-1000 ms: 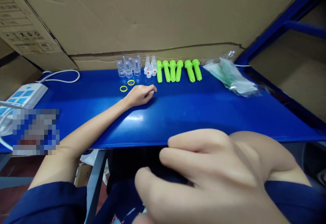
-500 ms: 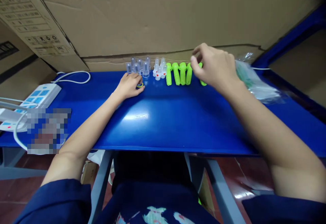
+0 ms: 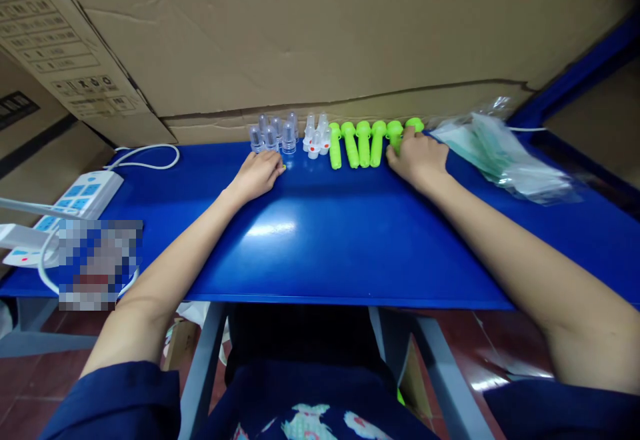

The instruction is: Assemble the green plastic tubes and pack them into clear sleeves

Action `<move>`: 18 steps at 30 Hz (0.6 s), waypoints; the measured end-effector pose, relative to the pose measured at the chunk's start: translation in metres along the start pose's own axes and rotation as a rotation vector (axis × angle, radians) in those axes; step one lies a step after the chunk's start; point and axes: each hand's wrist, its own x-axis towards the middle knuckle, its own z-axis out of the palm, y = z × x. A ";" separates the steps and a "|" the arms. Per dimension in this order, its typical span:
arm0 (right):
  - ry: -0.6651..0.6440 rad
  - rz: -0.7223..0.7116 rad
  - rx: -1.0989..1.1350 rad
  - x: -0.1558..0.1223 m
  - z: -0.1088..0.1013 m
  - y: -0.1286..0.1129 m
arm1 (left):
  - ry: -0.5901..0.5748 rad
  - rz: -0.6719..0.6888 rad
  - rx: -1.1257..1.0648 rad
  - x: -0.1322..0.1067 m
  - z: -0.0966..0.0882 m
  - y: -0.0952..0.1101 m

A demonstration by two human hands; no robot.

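Observation:
My left hand (image 3: 257, 173) lies on the blue table (image 3: 320, 227) just in front of a cluster of clear plastic caps (image 3: 274, 135), its fingers curled over a small yellow ring (image 3: 283, 168) whose edge peeks out. My right hand (image 3: 419, 157) rests on the table at the right end of a row of several bright green plastic handles (image 3: 370, 141), fingers curled on the two rightmost ones. Between the caps and the handles stand small white pieces with red dots (image 3: 316, 140).
A clear bag of greenish items (image 3: 500, 157) lies at the right of the table. A white power strip (image 3: 75, 197) with its cable sits at the left. Large cardboard boxes (image 3: 320, 33) close off the back. A blurred patch covers something at the left front.
My right hand came up from my lap, reached over the green handles and has dropped onto their right end. My left hand slid forward over the yellow rings toward the clear caps.

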 end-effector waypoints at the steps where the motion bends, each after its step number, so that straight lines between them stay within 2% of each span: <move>1: -0.029 0.016 -0.007 0.001 0.000 0.000 | 0.041 -0.017 -0.071 0.000 0.001 -0.002; 5: -0.091 0.090 0.003 0.000 -0.006 0.002 | 0.197 -0.100 -0.450 0.002 0.012 -0.013; 7: -0.042 0.111 0.042 -0.004 -0.012 0.001 | 0.245 -0.158 -0.655 0.005 0.019 -0.017; 9: 0.056 0.070 0.108 -0.008 -0.017 -0.001 | 0.275 -0.227 -0.830 0.008 0.024 -0.019; 13: 0.237 -0.209 0.271 -0.021 -0.018 -0.013 | 0.330 -0.359 -1.006 0.013 0.023 -0.017; 15: 0.254 -0.372 0.327 -0.030 -0.015 -0.022 | 0.343 -0.407 -1.033 0.013 0.019 -0.013; 18: 0.197 -0.554 0.377 -0.043 -0.009 -0.039 | 0.337 -0.419 -1.053 0.013 0.016 -0.008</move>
